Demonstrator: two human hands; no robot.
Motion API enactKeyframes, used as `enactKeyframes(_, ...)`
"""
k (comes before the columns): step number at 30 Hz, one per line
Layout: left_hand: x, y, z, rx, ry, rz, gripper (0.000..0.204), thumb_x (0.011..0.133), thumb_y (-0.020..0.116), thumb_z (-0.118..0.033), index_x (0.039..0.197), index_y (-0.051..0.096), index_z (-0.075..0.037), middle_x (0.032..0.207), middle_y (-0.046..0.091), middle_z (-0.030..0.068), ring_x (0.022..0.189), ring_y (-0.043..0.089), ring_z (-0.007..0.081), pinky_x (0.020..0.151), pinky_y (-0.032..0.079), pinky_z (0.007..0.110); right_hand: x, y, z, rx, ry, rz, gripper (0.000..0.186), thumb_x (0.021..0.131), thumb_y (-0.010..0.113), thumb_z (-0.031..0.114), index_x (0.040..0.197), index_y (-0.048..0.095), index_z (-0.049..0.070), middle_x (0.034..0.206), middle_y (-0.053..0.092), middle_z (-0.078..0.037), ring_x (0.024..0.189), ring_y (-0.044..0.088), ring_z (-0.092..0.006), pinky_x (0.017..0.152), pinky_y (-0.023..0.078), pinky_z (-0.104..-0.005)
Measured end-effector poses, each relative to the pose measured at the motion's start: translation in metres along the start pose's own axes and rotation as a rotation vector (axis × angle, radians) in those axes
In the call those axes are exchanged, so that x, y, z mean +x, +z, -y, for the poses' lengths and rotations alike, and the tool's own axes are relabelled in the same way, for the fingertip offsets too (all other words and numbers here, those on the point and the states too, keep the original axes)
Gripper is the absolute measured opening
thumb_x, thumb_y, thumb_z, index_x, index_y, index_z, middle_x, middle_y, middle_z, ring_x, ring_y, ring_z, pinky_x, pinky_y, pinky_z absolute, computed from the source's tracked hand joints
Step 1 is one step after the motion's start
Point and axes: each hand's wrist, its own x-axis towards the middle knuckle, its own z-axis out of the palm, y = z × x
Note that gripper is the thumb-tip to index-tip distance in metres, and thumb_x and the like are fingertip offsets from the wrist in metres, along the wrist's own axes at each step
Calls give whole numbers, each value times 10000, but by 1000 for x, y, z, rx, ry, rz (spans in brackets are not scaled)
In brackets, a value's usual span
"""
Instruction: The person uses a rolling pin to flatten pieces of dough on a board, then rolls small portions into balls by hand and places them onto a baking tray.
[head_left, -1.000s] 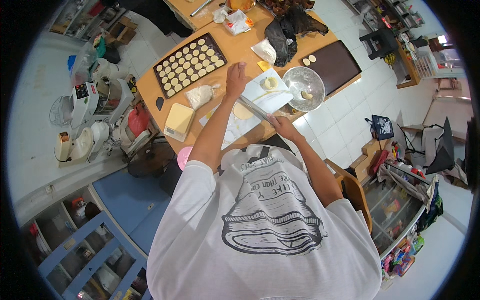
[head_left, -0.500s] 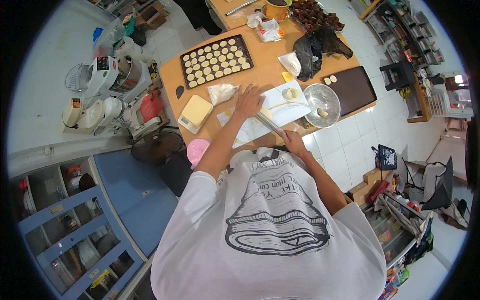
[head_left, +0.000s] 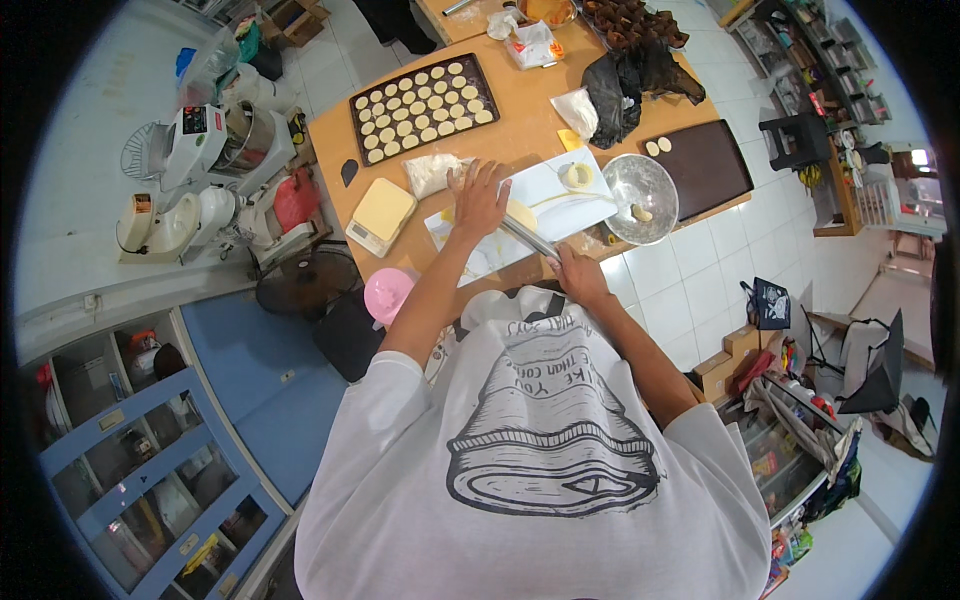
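My right hand (head_left: 580,272) is closed around the near right end of a metal rolling pin (head_left: 530,237). The pin slants across a white marbled board (head_left: 545,178). Over its other end lies my left hand (head_left: 480,198), palm down with the fingers stretched out and apart. A pale piece of flattened dough (head_left: 520,213) shows just beyond the pin, partly hidden by it and my left hand. Farther right on the board sits a pale ring-shaped piece (head_left: 577,177). Beside the board stands a metal bowl (head_left: 661,185) with a small dough lump (head_left: 641,213) inside.
A dark tray (head_left: 356,128) of round dough discs lies far left. Nearer are a bag of white powder (head_left: 430,175), a kitchen scale (head_left: 384,212) and a pink bowl (head_left: 388,293). Another dark tray (head_left: 697,172) holds two discs; a black plastic bag (head_left: 610,100) lies behind.
My left hand has slid a little left, its fingers more spread. More of the dough shows beyond the pin. The whole view has shifted slightly; my right hand keeps its grip.
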Motion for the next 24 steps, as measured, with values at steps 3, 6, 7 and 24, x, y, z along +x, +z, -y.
enactKeyframes(3, -11, -8, -5, -231, -73, -102, 425, 1067, 418, -376, 1372, 577, -127, 1420, 555, 77, 1399, 416, 306, 1152, 112, 664, -5, -2, 1, 30, 2, -25, 383, 1044, 500, 381, 1187, 499, 25, 897, 678, -241, 789, 678, -427, 677, 536, -528)
enactKeyframes(6, -26, -22, 3, -544, -247, -202, 372, 1064, 481, -331, 1339, 596, -108, 1357, 575, 133, 1297, 501, 309, 1068, 338, 553, 0, -18, 4, 126, -13, -39, 374, 1028, 541, 364, 1170, 507, 20, 959, 680, -237, 854, 675, -433, 721, 536, -518)
enactKeyframes(7, -32, -31, 3, -641, -226, -322, 327, 1052, 552, -302, 1278, 614, -74, 1152, 666, 156, 1030, 649, 261, 803, 505, 401, -3, -22, 9, 184, -12, -14, 370, 1019, 563, 355, 1163, 513, 18, 974, 681, -233, 881, 671, -436, 739, 534, -512)
enactKeyframes(24, -57, -47, -60, -1413, -892, -441, 300, 1069, 531, -337, 1169, 492, -57, 871, 701, 110, 541, 589, 113, 473, 442, 232, 55, -128, -29, 527, -3, 176, 368, 903, 753, 307, 1013, 696, -40, 856, 711, -223, 751, 682, -333, 721, 524, -401)
